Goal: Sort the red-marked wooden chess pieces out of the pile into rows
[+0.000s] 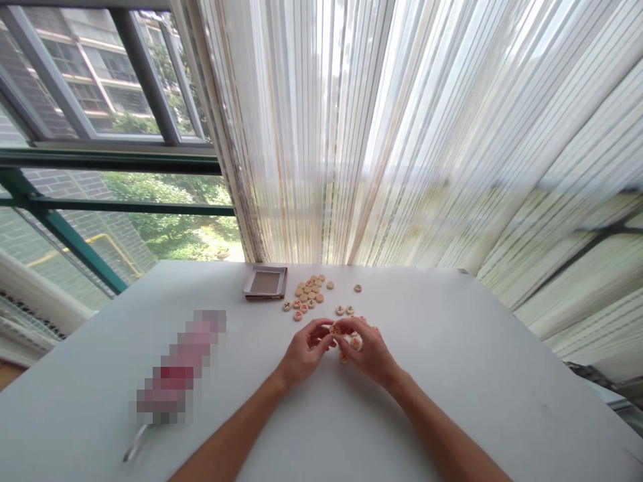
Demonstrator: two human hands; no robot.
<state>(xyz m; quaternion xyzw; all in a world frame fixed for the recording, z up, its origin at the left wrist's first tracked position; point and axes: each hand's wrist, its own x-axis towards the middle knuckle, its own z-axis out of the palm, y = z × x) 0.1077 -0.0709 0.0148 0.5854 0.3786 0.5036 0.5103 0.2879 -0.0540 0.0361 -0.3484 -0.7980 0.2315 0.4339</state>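
Observation:
Between the fingertips of my left hand (304, 349) and my right hand (372, 349) is a round wooden xiangqi piece (335, 329) with a red character facing me. Both hands are closed on it, slightly above the white table. Under and behind my right hand lie several other red-marked pieces (355, 343), partly hidden by its fingers. Just beyond the hands, two dark-marked pieces (345, 310) lie side by side. Farther off to the left is a loose heap of pieces (310, 289), many showing blank faces, with several marked ones along its near edge.
A shallow open box (265, 282) stands at the table's far edge, left of the heap. One single piece (358, 288) lies apart at the back. On the left of the white table (110, 361) is a pixelated pinkish object (183, 368). Sheer striped curtains (351, 134) hang behind.

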